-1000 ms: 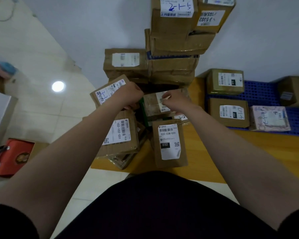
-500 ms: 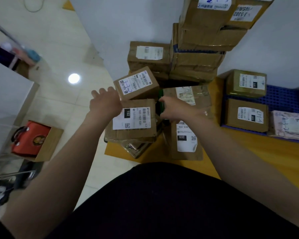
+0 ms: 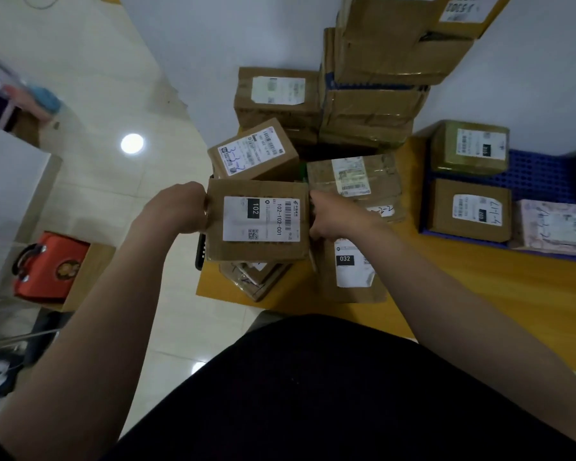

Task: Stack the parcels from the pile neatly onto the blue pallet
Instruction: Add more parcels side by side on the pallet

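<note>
A brown parcel labelled 102 [image 3: 256, 251] sits on top of the pile at centre. My left hand [image 3: 180, 207] presses its left side and my right hand [image 3: 330, 216] grips its right side. Around it lie the parcel marked 3-3-2 [image 3: 253, 151], a taped parcel [image 3: 353, 176] and the parcel labelled 032 [image 3: 350, 274]. At the right, the blue pallet [image 3: 532, 174] carries a greenish parcel [image 3: 473, 148], a brown parcel [image 3: 469, 211] and a pink-wrapped parcel [image 3: 556, 227].
A tall stack of brown boxes [image 3: 379, 78] leans against the white wall behind the pile. The pile and pallet rest on a yellow wooden platform [image 3: 479, 287]. An orange bag [image 3: 47, 264] sits in a box on the tiled floor at the left.
Both hands left the small parcel deep in the pile and now clasp the sides of the 102 parcel. The view has shifted left and closer.
</note>
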